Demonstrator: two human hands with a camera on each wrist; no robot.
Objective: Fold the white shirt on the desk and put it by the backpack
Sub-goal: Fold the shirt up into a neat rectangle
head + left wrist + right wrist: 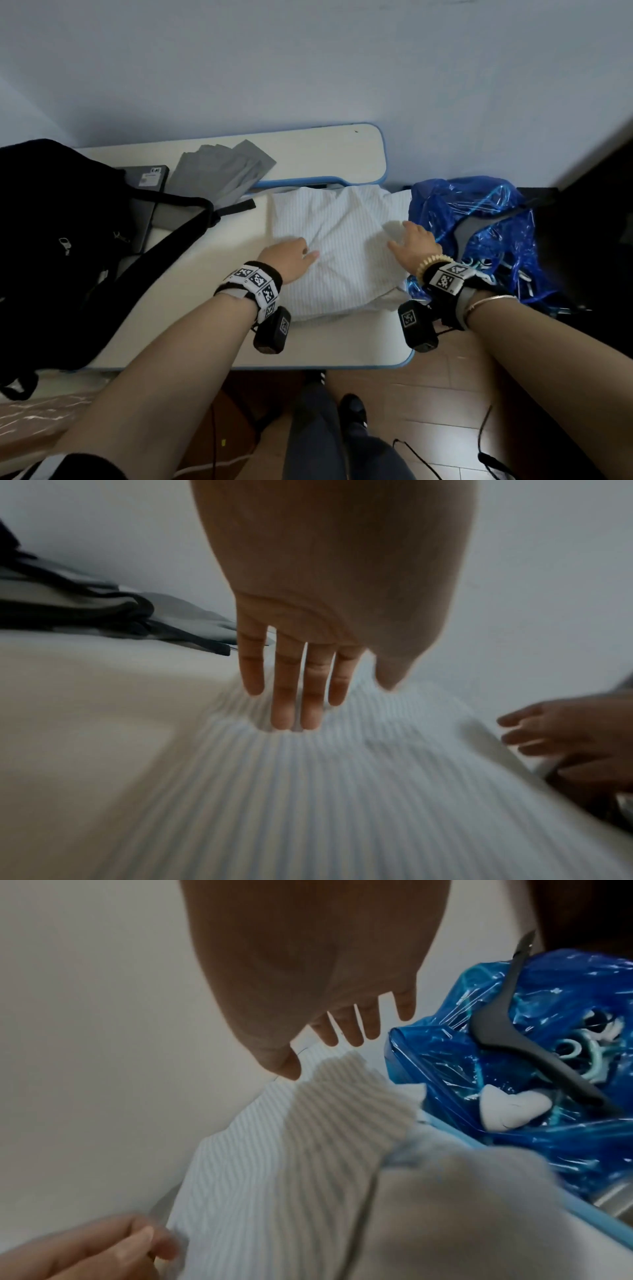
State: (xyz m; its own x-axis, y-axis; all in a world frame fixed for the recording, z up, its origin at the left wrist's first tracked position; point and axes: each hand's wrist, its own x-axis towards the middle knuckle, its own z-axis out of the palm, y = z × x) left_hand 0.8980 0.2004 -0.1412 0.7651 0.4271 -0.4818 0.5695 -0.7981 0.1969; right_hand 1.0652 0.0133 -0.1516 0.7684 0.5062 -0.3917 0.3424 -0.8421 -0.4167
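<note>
White shirt (339, 246) with thin grey-blue pinstripes; black backpack (58, 240); cream desk (212, 274), blue edge; translucent blue plastic bag (486, 219); grey folded cloth (219, 171); black-and-white checker-marked wristbands (257, 282).

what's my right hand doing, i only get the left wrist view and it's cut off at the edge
Observer: The right hand is open, fingers straight, at the right edge of the shirt.
Operator: anything beside it on that side
Observer: A blue bag lies against the shirt there, with a grey hanger on it.
Operator: where's the backpack
Observer: The backpack fills the left end of the desk, with bare desk between it and the shirt.
</note>
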